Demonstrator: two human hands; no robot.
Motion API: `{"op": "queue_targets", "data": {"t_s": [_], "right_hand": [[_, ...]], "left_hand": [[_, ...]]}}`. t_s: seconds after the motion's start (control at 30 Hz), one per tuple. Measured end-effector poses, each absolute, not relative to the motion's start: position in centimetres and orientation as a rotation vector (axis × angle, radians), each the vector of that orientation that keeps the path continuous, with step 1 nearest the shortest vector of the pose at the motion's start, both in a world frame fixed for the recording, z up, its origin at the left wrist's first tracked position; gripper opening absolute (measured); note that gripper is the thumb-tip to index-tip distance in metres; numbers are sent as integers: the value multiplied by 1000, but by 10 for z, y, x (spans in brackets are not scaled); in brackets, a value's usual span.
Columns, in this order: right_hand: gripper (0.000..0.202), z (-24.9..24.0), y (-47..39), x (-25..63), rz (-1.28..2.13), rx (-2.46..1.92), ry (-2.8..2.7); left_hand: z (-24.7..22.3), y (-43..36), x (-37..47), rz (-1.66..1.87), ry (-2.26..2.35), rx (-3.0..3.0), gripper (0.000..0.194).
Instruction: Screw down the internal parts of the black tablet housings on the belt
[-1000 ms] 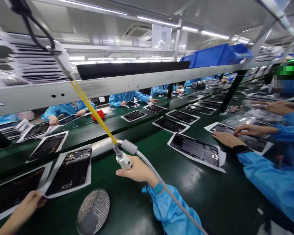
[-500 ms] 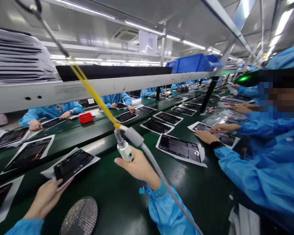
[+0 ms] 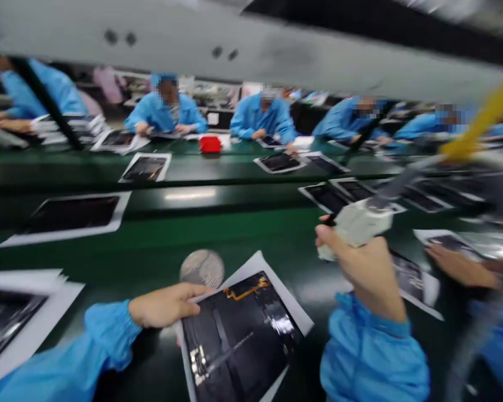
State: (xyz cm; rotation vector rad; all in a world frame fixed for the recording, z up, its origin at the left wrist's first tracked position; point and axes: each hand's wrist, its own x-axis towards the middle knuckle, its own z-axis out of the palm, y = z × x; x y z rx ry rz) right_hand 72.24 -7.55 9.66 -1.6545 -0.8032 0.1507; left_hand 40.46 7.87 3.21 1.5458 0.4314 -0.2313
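Green matting covered the long desk (image 3: 235, 234) that ran across my view, with a grey shelf beam (image 3: 251, 50) crossing overhead. Blue-coated people (image 3: 262, 114) sat along the far side, each over a dark panel. More dark panels on white sheets (image 3: 73, 215) lay in rows across the desk, well apart from one another.

Nearest me, a dark tablet back panel (image 3: 238, 335) lay on its white sheet (image 3: 257, 265), turned at an angle, with a yellow-orange flex strip (image 3: 247, 290) near its upper edge. I could read no brand, label or writing anywhere; motion blur smeared the whole view.

My left hand (image 3: 165, 304) was closed on the left edge of that sheet, thumb on top, fingers under it. Just behind the fingertips a round metal mesh disc (image 3: 202, 268) rested on the desk, touching or nearly touching the sheet's corner.

My right hand (image 3: 366, 268) was wrapped around a white powered screwdriver (image 3: 358, 226), raised above the desk to the right of the panel. A yellow cord (image 3: 482, 120) rose from the tool toward the upper right. Another person's hand (image 3: 461, 265) rested on a neighbouring panel beyond it.

A small red box (image 3: 210, 144) sat on the far lane.
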Motion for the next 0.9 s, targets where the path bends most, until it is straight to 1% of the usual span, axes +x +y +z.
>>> {"op": "queue_targets", "data": {"t_s": [0.1,0.2,0.27,0.3,0.37,0.43,0.53,0.63,0.77,0.83,0.9], "right_hand": [[35,91,-55,705,252,-1589,-840],[32,82,-34,677,405,-1423,-873],[30,75,-22,656,517,-1333,-883],[28,71,-17,645,571,-1290,-898],[25,64,-6,626,669,-1208,-934],[24,58,3,610,742,-1136,-975],[24,54,9,595,776,-1100,-1003],[23,56,9,592,725,-1115,-1014],[22,60,10,600,676,-1117,-1006],[22,62,11,606,656,-1106,-993],[23,66,6,610,609,-1158,-942]], "left_hand": [[35,71,373,-293,470,2080,46],[29,49,365,-380,682,2606,38],[23,31,369,-306,770,2816,35],[19,24,372,-232,788,2868,38],[11,14,376,-97,787,2905,46],[1,10,377,-15,748,2911,45],[-11,7,376,98,729,2912,31],[-19,3,378,200,769,2918,20],[-27,7,384,194,771,2929,13],[-32,10,387,169,787,2909,15],[-38,6,385,197,789,2888,21]]}}
